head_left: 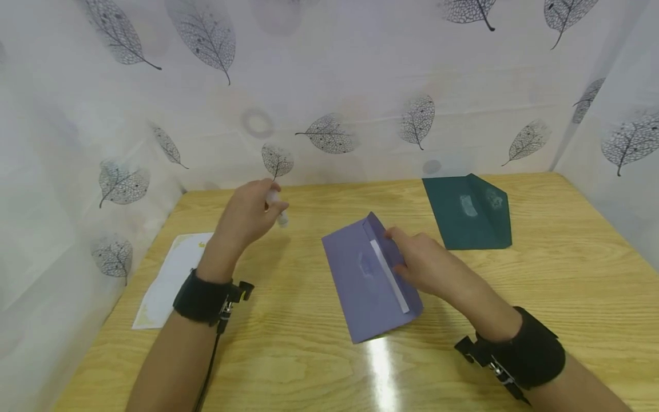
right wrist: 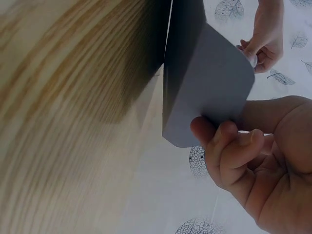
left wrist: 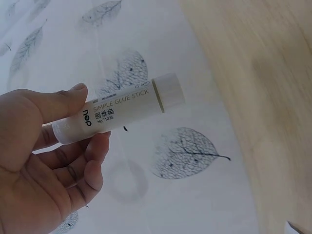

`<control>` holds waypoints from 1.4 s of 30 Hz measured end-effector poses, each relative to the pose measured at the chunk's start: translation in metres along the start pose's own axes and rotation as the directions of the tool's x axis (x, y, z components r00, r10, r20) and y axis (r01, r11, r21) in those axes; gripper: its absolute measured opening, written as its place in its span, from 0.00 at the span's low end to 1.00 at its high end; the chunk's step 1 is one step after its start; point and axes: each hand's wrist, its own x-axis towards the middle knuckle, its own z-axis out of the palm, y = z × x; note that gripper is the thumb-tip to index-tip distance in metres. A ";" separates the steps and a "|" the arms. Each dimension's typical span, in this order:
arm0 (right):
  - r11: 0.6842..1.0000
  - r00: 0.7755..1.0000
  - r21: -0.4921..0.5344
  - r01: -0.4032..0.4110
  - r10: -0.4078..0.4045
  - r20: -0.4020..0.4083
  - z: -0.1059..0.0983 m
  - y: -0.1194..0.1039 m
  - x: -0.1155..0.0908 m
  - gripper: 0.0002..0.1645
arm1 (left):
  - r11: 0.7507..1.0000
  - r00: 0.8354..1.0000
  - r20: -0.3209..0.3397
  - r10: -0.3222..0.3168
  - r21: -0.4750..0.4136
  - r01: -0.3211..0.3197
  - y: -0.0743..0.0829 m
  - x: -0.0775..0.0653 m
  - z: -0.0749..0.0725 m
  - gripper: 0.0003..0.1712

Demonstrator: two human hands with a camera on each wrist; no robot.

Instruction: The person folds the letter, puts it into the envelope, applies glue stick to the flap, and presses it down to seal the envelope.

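My left hand (head_left: 250,210) holds a white glue stick (left wrist: 122,107) above the far left of the table, thumb on one side and fingers on the other; a cap covers its end. In front of me is a purple envelope (head_left: 350,286), with a shiny smear (head_left: 365,264) on its body and a white strip (head_left: 389,276) along the inside of the flap fold. My right hand (head_left: 424,260) pinches the raised flap (right wrist: 214,83) between thumb and fingers, as the right wrist view shows close up.
A dark green envelope (head_left: 453,220) lies at the back right, with whitish patches on its body and flap. White paper with gold corner ornaments (head_left: 167,280) lies on the left of the wooden table (head_left: 288,355). A leaf-print curtain (head_left: 360,86) hangs behind the table and along its sides.
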 end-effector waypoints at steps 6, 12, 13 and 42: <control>1.000 1.000 0.001 0.024 -0.024 0.009 0.001 0.003 -0.001 0.29 | 0.998 0.998 -0.002 0.060 0.017 -0.059 0.016 -0.004 -0.003 0.20; 1.000 1.000 -0.009 0.021 -0.021 0.018 0.001 0.002 0.001 0.23 | 0.990 0.990 -0.018 0.137 -0.009 -0.137 0.032 -0.009 -0.001 0.18; 1.000 1.000 -0.013 0.019 -0.018 0.017 0.001 0.002 0.001 0.22 | 0.988 0.988 -0.021 0.153 -0.015 -0.154 0.035 -0.010 0.000 0.18; 0.954 0.857 -0.126 0.273 -0.300 -0.420 0.000 -0.010 -0.002 0.12 | 0.803 0.826 -0.179 0.534 -0.198 -0.562 0.082 -0.028 0.023 0.17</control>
